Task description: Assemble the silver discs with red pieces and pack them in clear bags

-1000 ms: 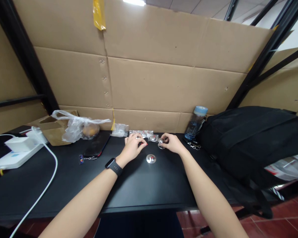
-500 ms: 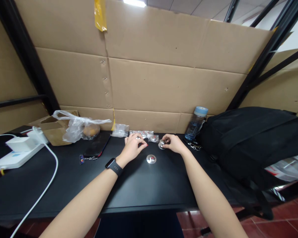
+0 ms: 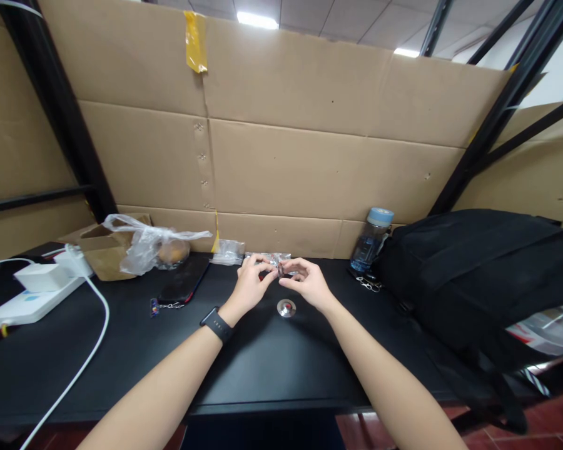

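My left hand (image 3: 252,280), with a dark watch (image 3: 216,324) on its wrist, has thumb and fingers pinched together. My right hand (image 3: 307,284) curls in from the other side, its fingertips closed on a small shiny metal disc (image 3: 281,270), seen nearly edge-on. The fingertips of both hands meet at this piece, so whatever the left fingers grip is mostly hidden. Below the hands, a round metal disc with a red centre (image 3: 286,308) lies flat on the black table (image 3: 281,369). Clear plastic packets (image 3: 281,256) lie just behind the fingers, partly covered by them.
Left are a phone (image 3: 182,281), a plastic bag with a round orange item (image 3: 171,251), a cardboard box (image 3: 107,256) and a white power strip (image 3: 37,300) with a cable. More clear packets (image 3: 228,252) lie behind. Right stand a water bottle (image 3: 371,240) and a black backpack (image 3: 483,281).
My right hand has moved left with the shiny disc and met my left hand, which has stayed nearly in place. The view has tipped slightly upward.
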{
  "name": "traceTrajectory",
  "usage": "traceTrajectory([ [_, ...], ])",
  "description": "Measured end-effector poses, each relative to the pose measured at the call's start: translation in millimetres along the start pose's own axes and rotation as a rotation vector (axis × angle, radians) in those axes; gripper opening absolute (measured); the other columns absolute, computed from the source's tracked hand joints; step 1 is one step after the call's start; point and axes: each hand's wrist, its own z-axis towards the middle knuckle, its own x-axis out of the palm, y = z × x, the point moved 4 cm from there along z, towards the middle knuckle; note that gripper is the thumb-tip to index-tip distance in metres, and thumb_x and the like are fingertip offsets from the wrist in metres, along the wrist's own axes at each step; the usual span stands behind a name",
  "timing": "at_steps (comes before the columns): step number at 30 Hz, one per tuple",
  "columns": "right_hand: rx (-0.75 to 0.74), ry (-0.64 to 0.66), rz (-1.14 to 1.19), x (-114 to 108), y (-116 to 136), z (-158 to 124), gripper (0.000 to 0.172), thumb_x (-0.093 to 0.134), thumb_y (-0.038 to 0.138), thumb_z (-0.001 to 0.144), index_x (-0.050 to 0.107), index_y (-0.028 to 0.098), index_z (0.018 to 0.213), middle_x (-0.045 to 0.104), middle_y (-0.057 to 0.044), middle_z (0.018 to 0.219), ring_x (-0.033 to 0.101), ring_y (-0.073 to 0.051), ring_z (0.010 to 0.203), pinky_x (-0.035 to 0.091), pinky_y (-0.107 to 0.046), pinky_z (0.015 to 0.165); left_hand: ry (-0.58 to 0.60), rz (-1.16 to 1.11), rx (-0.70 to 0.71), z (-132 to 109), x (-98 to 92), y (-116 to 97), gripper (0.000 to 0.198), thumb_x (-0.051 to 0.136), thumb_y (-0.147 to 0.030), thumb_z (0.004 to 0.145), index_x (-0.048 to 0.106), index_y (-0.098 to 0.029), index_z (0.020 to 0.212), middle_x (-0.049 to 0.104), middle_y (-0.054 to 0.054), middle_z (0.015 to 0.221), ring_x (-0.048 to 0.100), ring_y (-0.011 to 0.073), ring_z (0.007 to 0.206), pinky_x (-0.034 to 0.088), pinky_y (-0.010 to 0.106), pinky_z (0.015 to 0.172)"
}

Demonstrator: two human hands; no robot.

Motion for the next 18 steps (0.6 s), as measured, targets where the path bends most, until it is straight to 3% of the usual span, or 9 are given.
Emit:
traceTrajectory([
  [6, 0.039, -0.027, 0.042, 5, -4, -3, 0.035, 0.089, 0.034, 0.065, 0.068, 0.018, 0.088, 0.072, -0.011, 0.114, 0.072, -0.026, 0.096, 0.055, -0.028, 0.067, -0.039, 0.002, 0.013, -2, -1.4, -6, 0.009, 0.066, -0.028, 0.091, 0.074, -0.025, 0.089, 0.058, 0.005, 0.111, 0.054, 0.0245, 0.112, 0.042, 0.042, 0.099],
  [14, 0.095, -0.073, 0.04, 8, -5, -4, 0.036, 0.091, 0.038, 0.061, 0.072, 0.017, 0.083, 0.074, -0.011, 0.107, 0.073, -0.025, 0.084, 0.058, -0.036, 0.077, -0.066, 0.165, 0.066, -6, -2.8, -14, 0.009, 0.063, -0.026, 0.092, 0.072, -0.025, 0.091, 0.059, 0.006, 0.114, 0.051, 0.0266, 0.112, 0.039, 0.044, 0.095],
  [18, 0.059, -0.004, 0.008, 4, -3, -2, 0.028, 0.08, 0.045, 0.077, 0.076, 0.018, 0.085, 0.075, -0.009, 0.1, 0.071, -0.025, 0.092, 0.055, -0.039, 0.088, -0.069, 0.146, 0.074, -6, -3.7, -13, 0.008, 0.064, -0.027, 0.092, 0.072, -0.025, 0.092, 0.058, 0.006, 0.113, 0.051, 0.0262, 0.111, 0.038, 0.044, 0.096],
])
